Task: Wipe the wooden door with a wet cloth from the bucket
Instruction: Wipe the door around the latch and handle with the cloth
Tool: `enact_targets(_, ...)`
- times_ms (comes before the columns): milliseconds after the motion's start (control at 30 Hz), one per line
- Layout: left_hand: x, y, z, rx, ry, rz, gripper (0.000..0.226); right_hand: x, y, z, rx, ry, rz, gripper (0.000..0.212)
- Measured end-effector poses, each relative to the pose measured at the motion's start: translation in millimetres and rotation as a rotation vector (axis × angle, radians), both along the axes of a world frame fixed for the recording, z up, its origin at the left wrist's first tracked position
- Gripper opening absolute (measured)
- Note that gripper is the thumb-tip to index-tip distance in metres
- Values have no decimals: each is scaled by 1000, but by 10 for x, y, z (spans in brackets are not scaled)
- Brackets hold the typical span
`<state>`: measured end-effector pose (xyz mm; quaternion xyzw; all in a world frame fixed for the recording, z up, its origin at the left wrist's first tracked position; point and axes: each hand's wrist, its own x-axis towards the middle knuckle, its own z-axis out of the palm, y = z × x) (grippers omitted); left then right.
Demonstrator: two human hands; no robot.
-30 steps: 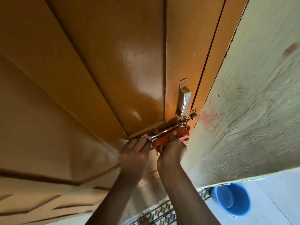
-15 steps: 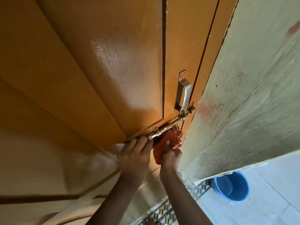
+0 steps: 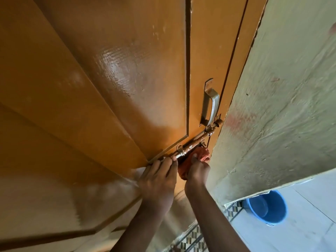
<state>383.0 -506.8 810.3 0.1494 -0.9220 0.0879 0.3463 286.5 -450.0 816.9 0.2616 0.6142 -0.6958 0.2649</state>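
The glossy orange-brown wooden door (image 3: 112, 91) fills the left and middle of the head view, with wet shine on its panel. My right hand (image 3: 197, 170) grips a bunched orange-red cloth (image 3: 198, 157) against the door just below the metal slide bolt (image 3: 192, 144). My left hand (image 3: 158, 177) lies flat on the door with straight fingers, its fingertips touching the bolt's left end. The blue bucket (image 3: 267, 208) stands on the floor at the lower right.
A metal pull handle (image 3: 210, 104) sits above the bolt near the door's right edge. A rough pale green wall (image 3: 283, 106) juts out on the right, close to my right hand. Patterned floor tiles (image 3: 192, 239) and pale floor lie below.
My right hand has drawn the cloth down and left, from the bolt's right part to just below its middle. My left hand stays pressed on the door.
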Motion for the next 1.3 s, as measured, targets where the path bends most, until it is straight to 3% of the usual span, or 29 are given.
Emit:
enact_targets(167,31,-65,-4,50,-22,-13,13,383,71,-4,31,192,110,20)
enact_targets(333,46,-173,113,164,36,-5,28,-27,-26,-223,77,-46,27,31)
enact_targets(533,36,-348,77,277,129,-25,13,234,74,34,-1,97,43,23)
enact_targets(733,43,-389,126,355,147,-30,13,-102,15,-163,10,-43,-17,30)
enact_targets(933,48,-350,62,339,169,-13,10,103,94,34,-24,100,40,17)
enact_targets(1100,41,-289,122,271,180,-14,7,-42,25,-93,19,-40,14,23)
enact_targets(1300,47,-243,104,233,204,-8,4,28,146,163,-128,27,17,10)
